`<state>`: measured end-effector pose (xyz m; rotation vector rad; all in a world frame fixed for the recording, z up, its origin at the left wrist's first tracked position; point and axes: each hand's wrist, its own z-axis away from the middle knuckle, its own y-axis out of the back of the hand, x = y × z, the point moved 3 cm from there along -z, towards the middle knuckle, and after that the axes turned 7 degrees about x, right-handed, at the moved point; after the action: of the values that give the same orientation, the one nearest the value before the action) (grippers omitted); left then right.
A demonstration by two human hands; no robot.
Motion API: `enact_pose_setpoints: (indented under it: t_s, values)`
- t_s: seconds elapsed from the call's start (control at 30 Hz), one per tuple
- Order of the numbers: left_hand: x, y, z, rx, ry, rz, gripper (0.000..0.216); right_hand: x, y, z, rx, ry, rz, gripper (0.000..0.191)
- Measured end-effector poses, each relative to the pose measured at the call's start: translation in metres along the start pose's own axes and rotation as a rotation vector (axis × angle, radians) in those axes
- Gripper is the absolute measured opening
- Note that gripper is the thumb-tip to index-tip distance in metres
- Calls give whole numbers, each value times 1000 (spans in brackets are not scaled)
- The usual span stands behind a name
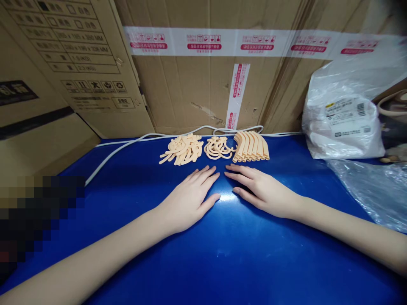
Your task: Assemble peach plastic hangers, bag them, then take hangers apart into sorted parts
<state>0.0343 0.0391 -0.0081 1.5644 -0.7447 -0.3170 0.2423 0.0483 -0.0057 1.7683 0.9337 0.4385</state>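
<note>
My left hand [187,197] lies flat on the blue table [222,254], fingers stretched out and empty. My right hand [260,190] lies flat beside it, fingers out, also empty; the fingertips of both hands nearly meet. Just beyond them lie three groups of peach-coloured plastic parts: a loose pile of thin strips [182,149] on the left, a few curved hook-like pieces [218,148] in the middle, and a neat fanned stack of curved pieces [251,146] on the right. Neither hand touches them.
Large cardboard boxes [197,84] with printed tape wall off the back and left. A white cable [127,146] runs along the table's far edge. A white plastic bag with a label [343,123] and clear plastic film [372,186] sit at the right.
</note>
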Motion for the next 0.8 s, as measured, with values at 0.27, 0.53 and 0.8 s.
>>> enact_pose_setpoints:
  t_s: [0.27,0.53,0.8]
  values:
    - [1,1,-1,-5,2,-8,62,0,0,1,-4,13,42,51]
    - [2,1,-1,-9,8,-19,61,1,0,1,-2,23,33,50]
    - [1,1,0,-13,10,-14,61,1,0,2,4,41,29,49]
